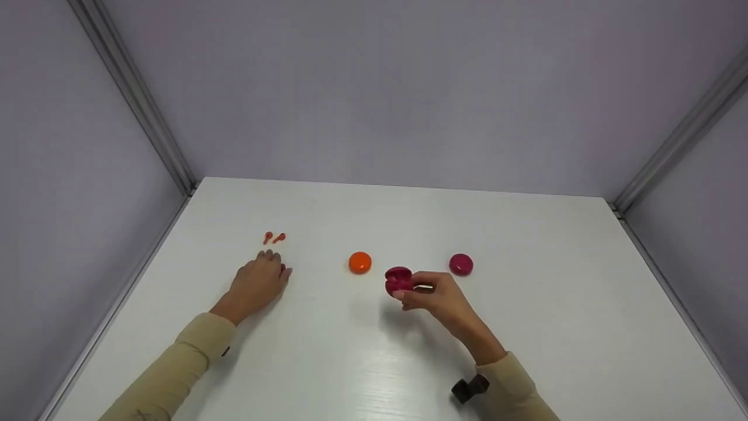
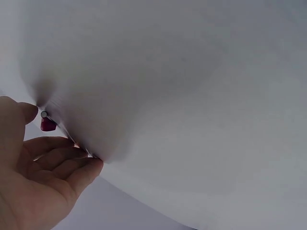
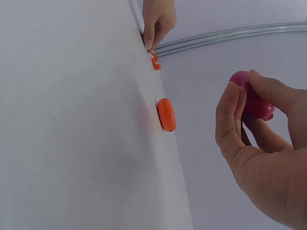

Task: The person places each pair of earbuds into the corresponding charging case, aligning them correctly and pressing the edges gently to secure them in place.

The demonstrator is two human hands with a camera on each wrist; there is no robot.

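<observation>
Centrally, right hand (image 1: 438, 295) grips magenta case (image 1: 398, 279); table edges (image 1: 660, 275) distant.

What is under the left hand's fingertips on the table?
A small magenta earbud lies on the white table at the left hand's fingertips; the head view shows only a sliver of it. Whether a second one lies beneath the palm cannot be seen.

Left hand (image 2: 33, 177) touching magenta earbud (image 2: 47, 124) on table (image 2: 201, 120).
</observation>
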